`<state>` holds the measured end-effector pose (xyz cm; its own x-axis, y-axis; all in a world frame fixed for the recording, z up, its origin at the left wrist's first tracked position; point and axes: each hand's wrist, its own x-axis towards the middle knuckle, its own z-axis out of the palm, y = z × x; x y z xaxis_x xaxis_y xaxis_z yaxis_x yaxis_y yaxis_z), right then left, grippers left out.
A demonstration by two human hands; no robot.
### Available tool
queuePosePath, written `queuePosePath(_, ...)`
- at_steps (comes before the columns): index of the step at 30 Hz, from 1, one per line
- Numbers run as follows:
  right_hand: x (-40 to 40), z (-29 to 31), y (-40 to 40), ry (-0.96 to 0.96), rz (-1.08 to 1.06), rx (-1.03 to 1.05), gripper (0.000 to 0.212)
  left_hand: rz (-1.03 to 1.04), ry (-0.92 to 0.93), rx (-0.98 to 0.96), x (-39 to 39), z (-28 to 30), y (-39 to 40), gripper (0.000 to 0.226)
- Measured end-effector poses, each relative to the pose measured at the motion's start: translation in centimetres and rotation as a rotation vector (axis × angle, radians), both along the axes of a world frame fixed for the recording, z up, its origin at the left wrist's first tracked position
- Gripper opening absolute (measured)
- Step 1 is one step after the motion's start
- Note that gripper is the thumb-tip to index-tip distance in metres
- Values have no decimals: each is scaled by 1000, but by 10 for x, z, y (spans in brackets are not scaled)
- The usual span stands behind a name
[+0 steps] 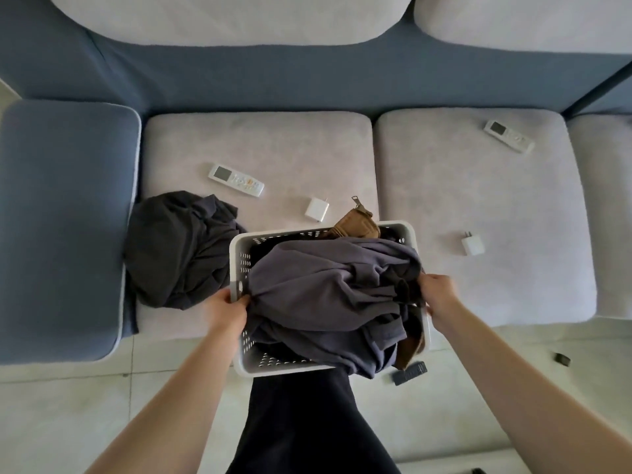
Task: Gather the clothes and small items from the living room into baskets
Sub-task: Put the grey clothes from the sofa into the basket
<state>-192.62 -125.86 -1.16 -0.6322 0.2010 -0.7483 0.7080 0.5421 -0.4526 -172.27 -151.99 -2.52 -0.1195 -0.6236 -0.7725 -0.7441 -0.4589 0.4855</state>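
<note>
A grey plastic basket (239,248) rests at the sofa's front edge. A purple-grey garment (325,289) is heaped over it and spills past the near rim. My left hand (227,311) grips the garment's left edge by the basket's rim. On the right, my right hand (439,292) holds a bunch of the same cloth. A brown garment with a zipper (355,222) pokes out at the basket's far side. A dark grey garment (178,248) lies crumpled on the seat to the left.
On the sofa seat (273,145) lie a white remote (236,180), a second remote (509,135) far right, and two white chargers (317,209) (473,243). A dark flat item (410,372) and a small dark piece (562,359) lie on the tiled floor.
</note>
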Motion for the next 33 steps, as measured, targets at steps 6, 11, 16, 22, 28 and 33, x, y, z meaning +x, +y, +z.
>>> queuePosePath(6, -7, -31, -8, -3, 11, 15, 35, -19, -15, -33, -10, -28, -10, 6)
queuePosePath(11, -22, -52, -17, -21, 41, -2, 24, -41, -11, -74, -28, -50, -28, 10)
queuePosePath(16, -40, -71, -25, -43, 45, 18, 32, -75, -13, -83, -41, -65, -40, 8)
queuePosePath(22, -52, -69, -28, -119, 119, 82, 16, -84, -24, -107, -45, -62, -36, 11)
queuePosePath(28, -63, -28, -36, 61, 350, 170, 19, -118, -25, -57, -37, -48, -37, 17)
queuePosePath(33, -58, 19, -75, 300, 532, 80, 40, -149, -20, -60, -31, -34, -49, 20)
